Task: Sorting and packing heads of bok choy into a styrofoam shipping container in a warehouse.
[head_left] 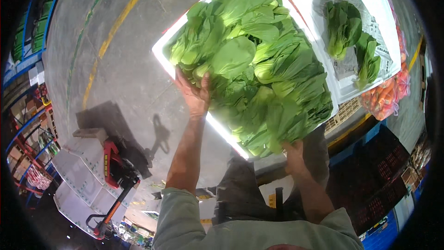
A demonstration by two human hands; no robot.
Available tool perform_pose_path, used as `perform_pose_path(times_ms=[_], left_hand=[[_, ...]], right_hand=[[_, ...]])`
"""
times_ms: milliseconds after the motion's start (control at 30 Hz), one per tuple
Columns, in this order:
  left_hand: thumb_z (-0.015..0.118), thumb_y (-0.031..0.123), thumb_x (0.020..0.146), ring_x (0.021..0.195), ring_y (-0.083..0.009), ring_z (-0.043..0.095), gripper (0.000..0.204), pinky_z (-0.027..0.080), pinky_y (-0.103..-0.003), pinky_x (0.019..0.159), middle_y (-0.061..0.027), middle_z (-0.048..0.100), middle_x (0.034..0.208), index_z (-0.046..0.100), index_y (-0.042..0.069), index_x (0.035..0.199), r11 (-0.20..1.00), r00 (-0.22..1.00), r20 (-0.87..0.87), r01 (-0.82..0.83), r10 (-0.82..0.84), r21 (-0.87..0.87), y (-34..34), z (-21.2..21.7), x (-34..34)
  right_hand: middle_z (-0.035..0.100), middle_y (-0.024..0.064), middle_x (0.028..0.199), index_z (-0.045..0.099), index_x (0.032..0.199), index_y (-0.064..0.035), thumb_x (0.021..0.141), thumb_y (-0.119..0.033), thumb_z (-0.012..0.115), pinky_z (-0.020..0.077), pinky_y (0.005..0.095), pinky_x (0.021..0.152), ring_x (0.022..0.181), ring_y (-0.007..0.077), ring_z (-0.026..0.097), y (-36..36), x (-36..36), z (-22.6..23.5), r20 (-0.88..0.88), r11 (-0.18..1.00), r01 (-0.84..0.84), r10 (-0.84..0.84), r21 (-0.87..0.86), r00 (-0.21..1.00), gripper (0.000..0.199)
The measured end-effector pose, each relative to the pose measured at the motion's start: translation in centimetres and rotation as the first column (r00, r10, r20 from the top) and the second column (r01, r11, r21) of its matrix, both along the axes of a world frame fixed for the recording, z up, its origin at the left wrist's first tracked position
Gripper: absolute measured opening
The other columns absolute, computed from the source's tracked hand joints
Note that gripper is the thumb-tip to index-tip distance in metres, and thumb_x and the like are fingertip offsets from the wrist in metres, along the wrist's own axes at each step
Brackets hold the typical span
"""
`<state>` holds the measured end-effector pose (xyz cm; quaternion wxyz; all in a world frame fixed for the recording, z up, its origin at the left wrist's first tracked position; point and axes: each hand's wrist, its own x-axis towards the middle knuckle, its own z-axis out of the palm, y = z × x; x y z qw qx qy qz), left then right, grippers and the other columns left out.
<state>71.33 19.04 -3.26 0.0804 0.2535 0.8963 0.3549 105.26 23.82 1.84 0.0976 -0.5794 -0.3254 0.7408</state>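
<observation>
A white foam box (159, 50) is heaped with green bok choy (236, 58), the heads overlapping in layers. My left hand (194, 93) rests at the box's left rim with thumb and fingers apart, its fingertips against the bok choy there. Down at the near corner, my right hand (296, 156) is closed round the end of a bok choy head whose leaves (280, 118) are smeared by motion. Those leaves partly hide the right hand's fingers.
Right of the box stands a second white foam container (342, 91) holding a few bok choy heads (343, 30). Beyond it lie net bags of orange produce (386, 95). A red-and-black pallet jack (113, 164) stands lower left; dark crates (374, 166) are lower right.
</observation>
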Motion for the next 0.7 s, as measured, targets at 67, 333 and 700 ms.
perform_pose_path(times_ms=[67, 333, 700], left_hand=[[0.063, 0.046, 0.085, 0.122, -0.042, 0.039, 0.087, 0.04, -0.048, 0.102, -0.0283, 0.029, 0.135, 0.019, -0.003, 0.142, 0.994, 0.999, -0.038, 0.034, -0.038, -0.102, -0.1, -0.2, 0.2], [0.065, 0.041, 0.084, 0.125, -0.0485, 0.035, 0.091, 0.039, -0.05, 0.103, -0.0347, 0.025, 0.136, 0.014, -0.007, 0.142, 0.986, 0.994, 0.002, 0.112, -0.112, -0.128, 1.5, -0.2, -1.1], [0.078, 0.02, 0.071, 0.101, -0.031, 0.055, 0.061, 0.05, -0.039, 0.084, -0.017, 0.052, 0.111, 0.05, 0.0, 0.121, 0.946, 0.939, -0.111, 0.323, -0.325, -0.036, 2.0, 0.2, -7.7]], right_hand=[[0.064, 0.0042, 0.097, 0.062, 0.104, 0.0007, 0.082, -0.005, 0.064, 0.0473, 0.0322, 0.078, 0.085, 0.0149, 0.059, 0.3, 0.3, -0.2, 0.013, 0.999, -0.035, 0.036, -0.011, 0.999, 0.022], [0.065, 0.0036, 0.093, 0.064, 0.096, 0.0023, 0.082, -0.008, 0.066, 0.046, 0.0284, 0.074, 0.083, 0.0124, 0.058, 0.0, -0.8, -0.5, 0.132, 0.995, -0.102, 0.103, -0.014, 0.986, 0.018], [0.065, 0.0065, 0.097, 0.061, 0.103, 0.0048, 0.082, -0.01, 0.066, 0.0467, 0.0297, 0.078, 0.085, 0.0145, 0.06, 0.5, -1.4, -0.6, 0.112, 0.991, -0.107, 0.115, -0.079, 0.987, 0.027]])
